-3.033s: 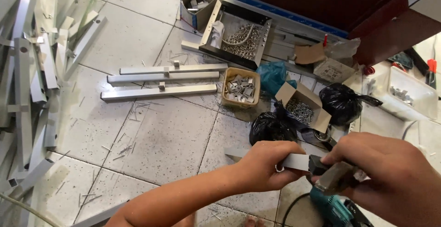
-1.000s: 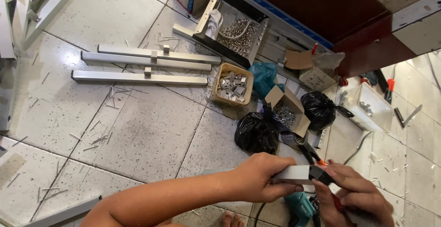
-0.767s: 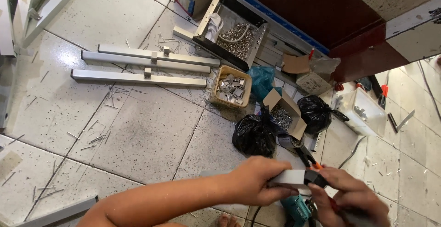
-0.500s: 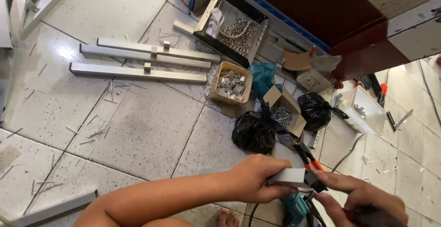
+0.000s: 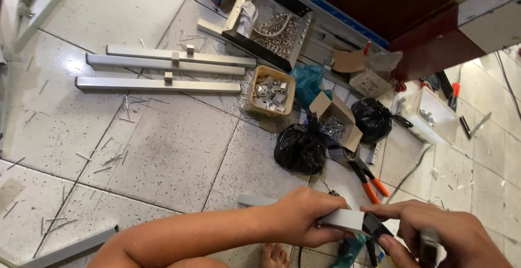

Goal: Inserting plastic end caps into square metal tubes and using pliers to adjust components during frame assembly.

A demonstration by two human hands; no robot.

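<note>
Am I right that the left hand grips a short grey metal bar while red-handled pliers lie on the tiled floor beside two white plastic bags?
Not quite: the head view shows the bags are black, not white. The left hand does grip the grey metal bar, and the pliers lie on the tiled floor.

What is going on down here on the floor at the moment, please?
A person crouched over the tiled floor grips a short grey metal bar in the left hand. The right hand works at the bar's end with a dark tool. Orange-handled pliers, black bags and a box of metal clips lie nearby.
</note>
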